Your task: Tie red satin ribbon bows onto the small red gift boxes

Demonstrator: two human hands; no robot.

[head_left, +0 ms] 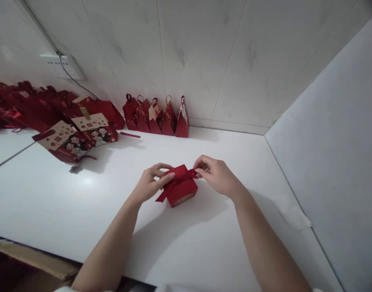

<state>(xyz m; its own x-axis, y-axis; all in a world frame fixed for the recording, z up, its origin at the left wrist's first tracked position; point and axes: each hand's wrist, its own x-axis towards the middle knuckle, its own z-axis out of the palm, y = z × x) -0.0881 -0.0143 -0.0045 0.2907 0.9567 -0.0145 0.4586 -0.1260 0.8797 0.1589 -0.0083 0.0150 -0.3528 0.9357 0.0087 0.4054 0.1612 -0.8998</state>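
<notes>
Pinch ribbon (180, 177) ends firmly, left hand (151, 183) and right hand (218, 175) fingertips pressed together on it. Pull evenly outward, steadying red box (182, 191) flat on table (204, 243).

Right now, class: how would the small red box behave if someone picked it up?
The red box looks like folded card: probably light and easily crushed. Its flat base suggests it won't roll. The ribbon hangs limp, so it is likely floppy.
</notes>
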